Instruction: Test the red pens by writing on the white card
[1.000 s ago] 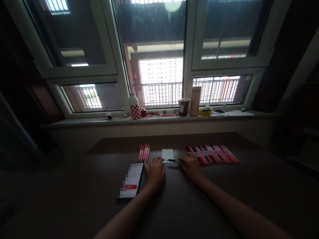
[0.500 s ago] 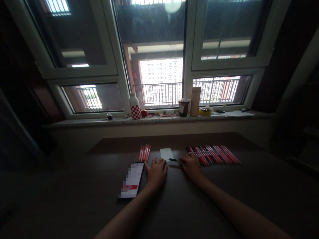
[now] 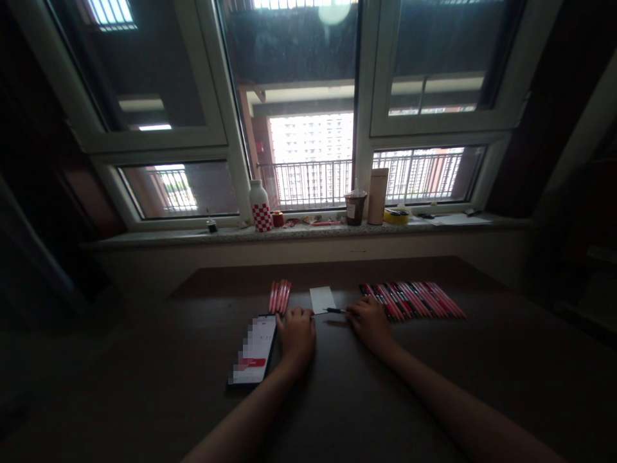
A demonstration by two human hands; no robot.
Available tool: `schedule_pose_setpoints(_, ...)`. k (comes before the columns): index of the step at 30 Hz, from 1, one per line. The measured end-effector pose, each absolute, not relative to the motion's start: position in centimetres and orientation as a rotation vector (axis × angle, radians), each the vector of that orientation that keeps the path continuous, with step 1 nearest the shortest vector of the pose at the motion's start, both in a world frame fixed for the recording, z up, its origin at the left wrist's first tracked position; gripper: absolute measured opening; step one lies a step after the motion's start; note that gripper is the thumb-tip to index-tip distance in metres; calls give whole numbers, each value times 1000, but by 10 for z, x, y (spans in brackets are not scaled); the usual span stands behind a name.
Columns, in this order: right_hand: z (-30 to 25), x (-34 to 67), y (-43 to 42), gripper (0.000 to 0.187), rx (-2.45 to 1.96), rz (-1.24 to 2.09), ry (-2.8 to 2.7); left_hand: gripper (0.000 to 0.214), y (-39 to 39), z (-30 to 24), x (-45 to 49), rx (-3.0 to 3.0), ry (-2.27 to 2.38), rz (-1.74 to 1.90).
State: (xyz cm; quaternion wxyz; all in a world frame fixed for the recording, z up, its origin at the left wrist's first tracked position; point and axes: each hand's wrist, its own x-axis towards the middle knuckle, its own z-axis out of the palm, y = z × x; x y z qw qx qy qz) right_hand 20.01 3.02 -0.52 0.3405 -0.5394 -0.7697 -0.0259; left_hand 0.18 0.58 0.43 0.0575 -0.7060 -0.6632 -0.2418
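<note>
A dark pen [image 3: 336, 310] points left from my right hand [image 3: 370, 325], whose fingers are closed around its rear end. Its tip lies at the lower right corner of a small white sheet of paper [image 3: 322, 299]. My left hand [image 3: 297, 337] rests on the table with bent fingers apart, just left of and below the paper, holding nothing that I can make out. Beside its thumb lies a phone [image 3: 258, 347] with a lit screen. A small bundle of pink pencils [image 3: 279, 296] sits beyond the phone. Past my right hand lies a row of red and black pencils [image 3: 414, 300].
The dark table [image 3: 357, 399] stands below a window with a stone sill [image 3: 308, 232]. On the sill are a red-checked white bottle [image 3: 261, 207], a cup with a brown drink [image 3: 355, 209], a tan cylinder [image 3: 378, 197] and a yellow roll [image 3: 396, 217].
My left hand has slid a little to the left, off the paper's lower edge and closer to the phone. My right hand and the pen have hardly moved.
</note>
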Motion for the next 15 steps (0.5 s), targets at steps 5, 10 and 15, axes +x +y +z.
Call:
schedule_pose_setpoints(5,-4,200,29,12,-1398,-56,-2017,24,7,6,1,-2173,-2033,-761)
schedule_pose_setpoints(10,-4,200,30,13,-1388,-43,-2019,25,9,6,1,-2156,-2054,-786)
schedule_pose_setpoints(15,-5,198,30,12,-1362,-24,-2040,26,8,7,2,-2142,-2054,-826)
